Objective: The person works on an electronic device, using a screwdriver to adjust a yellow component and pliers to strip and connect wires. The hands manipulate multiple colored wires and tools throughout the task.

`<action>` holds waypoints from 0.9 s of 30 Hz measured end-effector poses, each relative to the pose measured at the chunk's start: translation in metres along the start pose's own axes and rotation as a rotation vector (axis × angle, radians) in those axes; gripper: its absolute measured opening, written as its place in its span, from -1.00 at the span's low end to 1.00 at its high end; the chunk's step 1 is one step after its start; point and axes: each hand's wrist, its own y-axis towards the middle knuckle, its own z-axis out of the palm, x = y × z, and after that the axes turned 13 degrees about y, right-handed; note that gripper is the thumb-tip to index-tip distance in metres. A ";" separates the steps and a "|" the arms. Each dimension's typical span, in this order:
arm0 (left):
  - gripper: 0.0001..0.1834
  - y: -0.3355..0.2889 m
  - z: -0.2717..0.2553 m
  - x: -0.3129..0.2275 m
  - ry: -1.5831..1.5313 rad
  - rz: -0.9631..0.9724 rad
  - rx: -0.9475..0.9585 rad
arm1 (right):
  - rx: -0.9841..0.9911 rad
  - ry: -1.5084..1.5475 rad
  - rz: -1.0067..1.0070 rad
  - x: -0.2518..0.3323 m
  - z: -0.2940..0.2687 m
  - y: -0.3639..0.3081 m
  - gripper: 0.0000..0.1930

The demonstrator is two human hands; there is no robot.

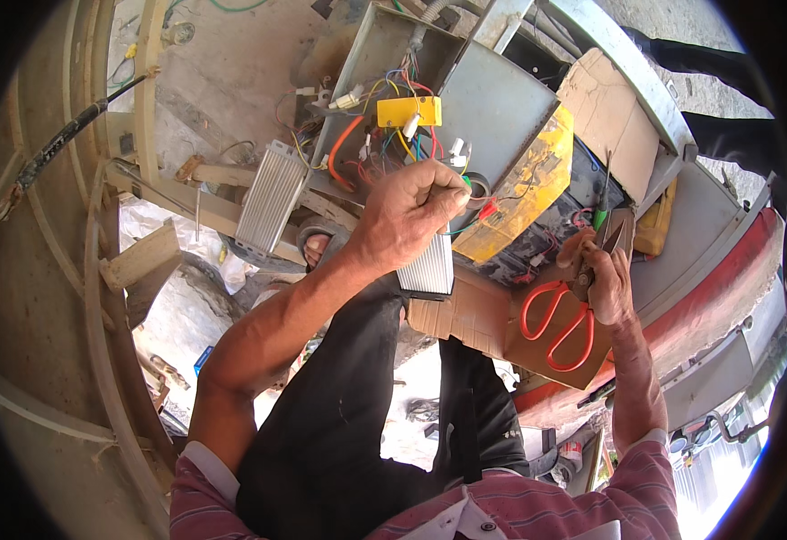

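Observation:
My left hand (411,214) is closed in a pinch over a grey metal box, with thin wires at its fingertips. Beside the fingertips are a small red connector (488,209) and a bit of green. My right hand (611,288) is wrapped round scissors with orange-red handle loops (544,310), whose blades point away from me. A green-handled tool (600,218) lies close to the blades. Just beyond my left hand, a bundle of coloured wires with white plugs (348,99) spreads round a yellow block (409,112). Below the hand sits a finned silver module (427,268).
Another finned silver module (272,198) stands at the left. A yellow panel (528,184) and cardboard (609,121) edge the metal box (497,108). A curved metal frame (96,297) rises at the far left. Another person's dark-clothed legs (726,144) show at the upper right.

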 end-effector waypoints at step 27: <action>-0.78 0.013 -0.008 -0.016 -0.090 -0.092 -0.048 | 0.324 0.558 -0.102 0.076 0.085 0.074 -0.55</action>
